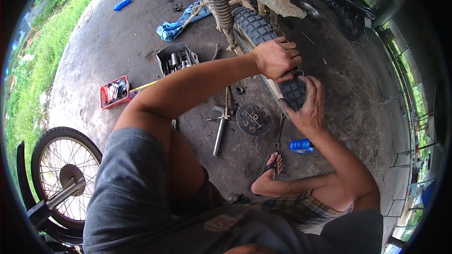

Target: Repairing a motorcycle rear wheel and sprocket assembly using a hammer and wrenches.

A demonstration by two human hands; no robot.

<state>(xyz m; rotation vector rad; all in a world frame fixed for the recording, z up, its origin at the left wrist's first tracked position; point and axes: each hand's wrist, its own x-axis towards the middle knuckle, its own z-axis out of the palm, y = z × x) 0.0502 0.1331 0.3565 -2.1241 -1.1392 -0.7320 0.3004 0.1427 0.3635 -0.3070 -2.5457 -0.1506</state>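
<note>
A black knobby motorcycle tyre point(256, 24) stands upright in front of me, under the muddy rear of a motorcycle. My left hand point(278, 59) is closed over the top of its tread, fingers curled across the far side. Lower and nearer to me, my right hand point(308, 106) wraps round the tyre's near part, thumb on one side and fingers on the other. Between the two hands a short stretch of tread shows. The wheel's hub is hidden from me. A coil-spring shock absorber point(218, 2) rises left of the tyre.
On the floor lie a toothed sprocket point(254, 119), a combination wrench point(280, 130), a metal bar tool point(219, 136) and a blue bottle point(302, 146). Further left are a tool tray point(160, 61), a red basket point(102, 98) and a blue cloth point(170, 30). Another spoked wheel point(47, 160) stands lower left.
</note>
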